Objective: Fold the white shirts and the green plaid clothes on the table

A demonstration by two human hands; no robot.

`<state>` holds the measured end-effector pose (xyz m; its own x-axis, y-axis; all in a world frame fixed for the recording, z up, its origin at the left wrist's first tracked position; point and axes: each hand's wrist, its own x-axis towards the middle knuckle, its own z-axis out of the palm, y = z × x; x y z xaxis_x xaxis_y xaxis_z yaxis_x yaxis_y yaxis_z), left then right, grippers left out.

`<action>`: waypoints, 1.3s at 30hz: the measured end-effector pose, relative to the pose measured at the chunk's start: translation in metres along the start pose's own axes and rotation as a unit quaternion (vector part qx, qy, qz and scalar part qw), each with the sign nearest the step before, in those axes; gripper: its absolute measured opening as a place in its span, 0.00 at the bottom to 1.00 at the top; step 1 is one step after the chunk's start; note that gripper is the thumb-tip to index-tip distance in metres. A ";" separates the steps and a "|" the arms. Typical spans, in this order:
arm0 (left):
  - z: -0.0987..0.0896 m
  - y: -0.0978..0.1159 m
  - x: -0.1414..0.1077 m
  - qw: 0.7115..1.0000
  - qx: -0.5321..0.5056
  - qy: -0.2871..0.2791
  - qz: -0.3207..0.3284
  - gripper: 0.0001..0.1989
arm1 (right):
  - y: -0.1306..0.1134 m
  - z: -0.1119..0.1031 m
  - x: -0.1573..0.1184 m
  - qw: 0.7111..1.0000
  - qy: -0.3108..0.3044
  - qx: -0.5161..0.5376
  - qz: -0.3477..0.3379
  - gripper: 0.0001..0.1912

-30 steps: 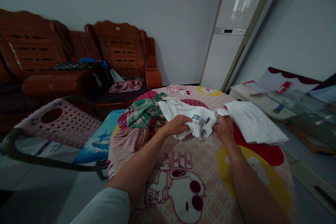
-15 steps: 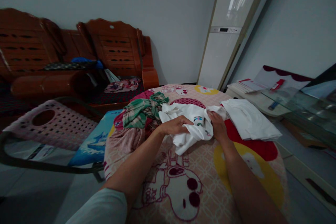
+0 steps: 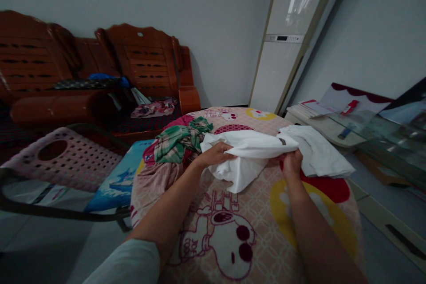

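A crumpled white garment (image 3: 248, 144), its exact kind unclear, stretches between my two hands over the round table (image 3: 262, 213). My left hand (image 3: 216, 154) is closed on its left side, with some fingertips hidden in the cloth. At the other end, my right hand (image 3: 292, 163) grips a corner near a small dark label. Just right of that hand lies a folded white garment (image 3: 319, 151). A heap of clothes with a green plaid cloth (image 3: 173, 142) and a dusty pink cloth (image 3: 158, 177) sits left of my left hand.
A patterned cloth with cartoon figures covers the table. To the left stands a chair with a woven pink back (image 3: 66, 155) and a blue seat (image 3: 118, 177). Wooden armchairs (image 3: 146, 62) line the wall. On the right is a glass-topped cabinet (image 3: 382, 137).
My right hand has moved right and pulled the white garment out taut. Its printed design is now out of sight, and a dark label shows. My left hand stays nearly in place.
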<state>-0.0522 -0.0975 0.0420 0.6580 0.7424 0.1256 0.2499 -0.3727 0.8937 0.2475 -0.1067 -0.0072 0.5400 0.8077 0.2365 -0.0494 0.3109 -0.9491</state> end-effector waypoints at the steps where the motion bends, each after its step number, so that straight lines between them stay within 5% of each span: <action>1: 0.000 -0.005 0.002 0.998 0.031 0.045 0.007 0.17 | 0.000 0.002 -0.001 1.000 -0.005 0.019 0.021 0.24; 4: 0.001 -0.021 0.010 0.974 0.133 0.184 0.000 0.18 | 0.000 0.008 -0.003 0.995 -0.042 0.071 0.054 0.26; 8: 0.009 -0.036 0.018 0.921 0.292 0.258 0.002 0.16 | -0.001 0.013 -0.005 0.987 -0.083 0.123 0.069 0.23; 12: 0.020 -0.041 0.023 0.881 0.411 0.234 -0.015 0.15 | -0.006 0.016 -0.006 0.975 -0.078 0.178 0.108 0.16; 15: 0.024 -0.035 0.027 0.904 0.398 0.142 -0.063 0.15 | -0.022 0.020 -0.006 0.960 -0.049 0.243 0.130 0.12; 18: 0.025 -0.019 0.026 0.962 0.262 0.043 -0.057 0.17 | -0.049 0.023 -0.009 0.947 -0.043 0.297 0.115 0.11; 21: 0.038 -0.002 0.021 0.998 -0.013 -0.041 -0.051 0.21 | -0.079 0.022 -0.014 0.942 -0.034 0.324 0.082 0.11; 24: 0.069 0.014 0.014 0.941 -0.306 -0.119 -0.080 0.28 | -0.101 0.019 -0.019 0.943 -0.023 0.325 0.061 0.11; 28: 0.094 0.032 0.012 0.886 -0.431 -0.142 -0.093 0.33 | -0.113 0.011 -0.023 0.951 -0.043 0.298 0.064 0.10; 31: 0.072 0.040 0.014 0.918 -0.372 -0.093 -0.099 0.28 | -0.114 0.007 -0.018 0.961 -0.032 0.276 0.011 0.08; 35: 0.009 0.035 0.012 0.984 -0.153 0.029 -0.085 0.21 | -0.109 0.013 -0.009 0.971 0.005 0.211 -0.113 0.11; 37: -0.019 0.028 0.011 0.993 -0.016 0.097 -0.059 0.20 | -0.103 0.022 -0.007 0.978 -0.052 0.147 -0.140 0.16; 39: -0.038 0.015 0.011 0.967 0.144 0.205 -0.053 0.17 | -0.094 0.033 -0.007 0.973 -0.163 0.057 -0.151 0.23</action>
<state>-0.0681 -0.0734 0.0736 0.2959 0.9209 0.2537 0.5260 -0.3788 0.7615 0.2202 -0.1248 0.0872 0.2492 0.7808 0.5730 -0.0319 0.5980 -0.8009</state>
